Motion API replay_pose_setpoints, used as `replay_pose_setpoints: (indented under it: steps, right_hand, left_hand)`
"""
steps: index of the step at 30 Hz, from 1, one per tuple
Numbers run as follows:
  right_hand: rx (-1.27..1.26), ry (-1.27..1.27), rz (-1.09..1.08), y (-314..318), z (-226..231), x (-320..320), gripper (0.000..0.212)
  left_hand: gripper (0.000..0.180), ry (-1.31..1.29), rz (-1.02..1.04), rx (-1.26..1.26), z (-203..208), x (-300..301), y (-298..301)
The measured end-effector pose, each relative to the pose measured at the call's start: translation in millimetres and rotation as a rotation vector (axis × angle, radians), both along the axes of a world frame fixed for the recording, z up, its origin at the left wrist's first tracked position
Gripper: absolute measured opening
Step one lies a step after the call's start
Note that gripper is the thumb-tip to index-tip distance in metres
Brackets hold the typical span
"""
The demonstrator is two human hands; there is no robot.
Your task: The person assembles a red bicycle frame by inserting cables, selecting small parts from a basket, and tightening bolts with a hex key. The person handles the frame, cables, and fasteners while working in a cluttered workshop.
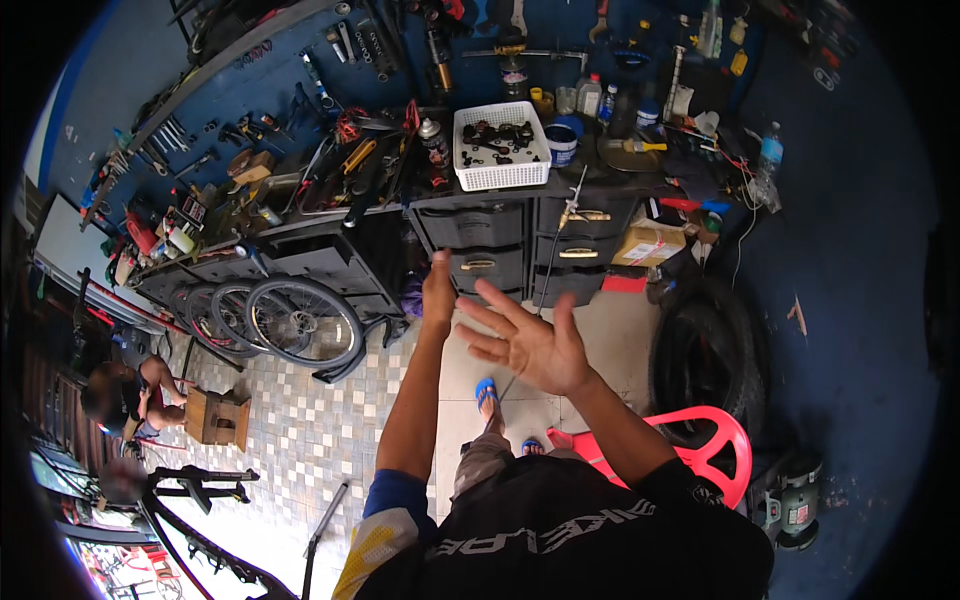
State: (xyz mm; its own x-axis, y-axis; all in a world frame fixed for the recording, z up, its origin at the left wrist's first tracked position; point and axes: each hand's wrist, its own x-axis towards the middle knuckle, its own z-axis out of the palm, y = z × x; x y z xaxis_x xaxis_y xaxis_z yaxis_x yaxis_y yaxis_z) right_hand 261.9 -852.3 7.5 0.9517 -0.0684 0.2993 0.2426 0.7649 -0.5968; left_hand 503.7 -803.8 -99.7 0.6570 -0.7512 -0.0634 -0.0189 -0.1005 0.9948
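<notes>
Overall, a dark blue wall point(840, 250) closes off the right side and the back, and along it runs a long, cluttered black workbench point(585, 186). Below the bench top, just ahead of both hands, a black drawer unit point(485, 232) faces the person, with gold-coloured handles on several fronts. Bicycle wheels point(305, 322) lean in a row against the bench on the left, while black tyres point(672, 350) stand piled near the right wall. A red plastic chair point(738, 460) is close by the person's right forearm. On the bench top, above the drawers and beyond the hands, sits a white perforated basket point(503, 178). The right hand point(535, 345) is raised over the floor, its fingers spread and thumb up, with nothing in its grasp; its fingertips point toward the left hand point(438, 295). That one is seen nearly edge-on with the thumb extended toward the drawers, so whether its other fingers are curled or straight I cannot tell. Beside the basket stand a blue-and-white tub point(562, 150) on the right and, on the left, a spray can point(433, 140). Smallest are the loose black parts point(495, 140), which lie scattered inside the basket.
</notes>
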Motion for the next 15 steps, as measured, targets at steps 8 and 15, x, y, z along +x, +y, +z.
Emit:
replay_pose_setpoints:
  steps: [8,15]
  right_hand:
    - [-1.643,-0.083,-0.912,-64,-33,138,0.061]
    - [-0.869,0.672,-0.791,-154,-201,204,0.080]
  left_hand:
    - [0.086,0.903,-0.333,-0.867,-54,-22,-44]
    - [0.101,0.818,-0.272,-0.473,80,88,-71]
